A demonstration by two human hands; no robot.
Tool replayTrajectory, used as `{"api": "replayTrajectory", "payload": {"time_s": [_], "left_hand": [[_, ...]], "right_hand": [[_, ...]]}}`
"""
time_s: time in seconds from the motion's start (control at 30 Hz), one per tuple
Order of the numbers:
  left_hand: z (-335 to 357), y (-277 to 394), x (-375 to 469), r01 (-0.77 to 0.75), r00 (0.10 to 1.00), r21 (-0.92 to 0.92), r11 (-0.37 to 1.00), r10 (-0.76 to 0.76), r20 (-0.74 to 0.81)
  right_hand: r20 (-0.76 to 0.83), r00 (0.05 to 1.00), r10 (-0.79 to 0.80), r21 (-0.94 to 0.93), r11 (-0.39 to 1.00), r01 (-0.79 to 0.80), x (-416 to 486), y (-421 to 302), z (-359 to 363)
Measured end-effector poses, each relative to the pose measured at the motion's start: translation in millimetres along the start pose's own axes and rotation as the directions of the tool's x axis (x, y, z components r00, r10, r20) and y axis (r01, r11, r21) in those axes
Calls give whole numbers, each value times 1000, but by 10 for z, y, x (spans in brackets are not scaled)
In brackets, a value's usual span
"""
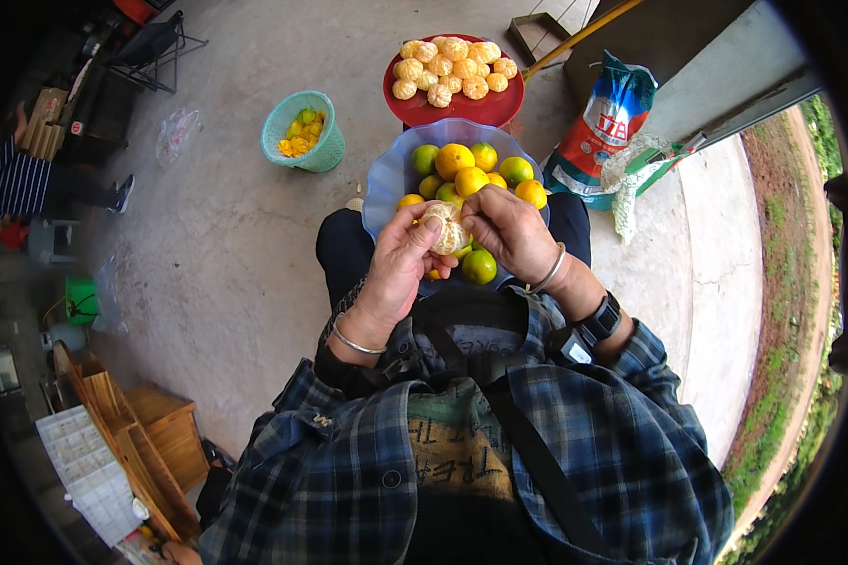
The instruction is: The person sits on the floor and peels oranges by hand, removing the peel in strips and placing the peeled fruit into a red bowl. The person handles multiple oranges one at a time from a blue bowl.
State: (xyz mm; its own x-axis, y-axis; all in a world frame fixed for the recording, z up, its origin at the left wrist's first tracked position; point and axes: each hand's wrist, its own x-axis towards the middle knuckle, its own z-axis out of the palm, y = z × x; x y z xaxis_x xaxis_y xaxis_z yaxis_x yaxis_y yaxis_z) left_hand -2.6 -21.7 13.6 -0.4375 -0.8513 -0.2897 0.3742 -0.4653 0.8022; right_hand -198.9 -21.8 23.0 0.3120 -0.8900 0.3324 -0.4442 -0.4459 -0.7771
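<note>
A peeled mandarin with white pith strands is held in my left hand, thumb on its near side. My right hand has its fingers pinched against the fruit's right side; whether a strand is between them is hidden. Below both hands, a translucent blue basin with a wavy rim rests on my lap. It holds several unpeeled green and orange mandarins. Just beyond it is a red round tray bearing many peeled mandarins.
A mint-green plastic basket with peels stands left of the basin. At right are a detergent bag and a yellow pole. A person is at far left, near a grey stool. Wooden furniture stands lower left.
</note>
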Motion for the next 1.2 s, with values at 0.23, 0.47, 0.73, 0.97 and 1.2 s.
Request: {"api": "replayTrajectory", "payload": {"time_s": [0.23,0.47,0.73,0.97,1.2], "left_hand": [[1,3,-18,-8,1000,5,1000,8,-8],[-10,3,-23,-20,1000,1,1000,20,-20],[-24,23,-29,-39,998,-38,999,38,-42],[-21,38,-32,-51,996,-64,997,46,-73],[-35,35,-18,-68,994,-72,995,61,-88]], "right_hand": [[31,999,34,37,999,-35,-14,-15,-25],[32,999,41,47,998,-42,-26,-25,-25],[35,997,66,53,996,-68,-44,-26,-12],[21,998,55,42,998,-56,-59,0,-2],[3,998,58,53,997,-58,-60,26,-5]]}}
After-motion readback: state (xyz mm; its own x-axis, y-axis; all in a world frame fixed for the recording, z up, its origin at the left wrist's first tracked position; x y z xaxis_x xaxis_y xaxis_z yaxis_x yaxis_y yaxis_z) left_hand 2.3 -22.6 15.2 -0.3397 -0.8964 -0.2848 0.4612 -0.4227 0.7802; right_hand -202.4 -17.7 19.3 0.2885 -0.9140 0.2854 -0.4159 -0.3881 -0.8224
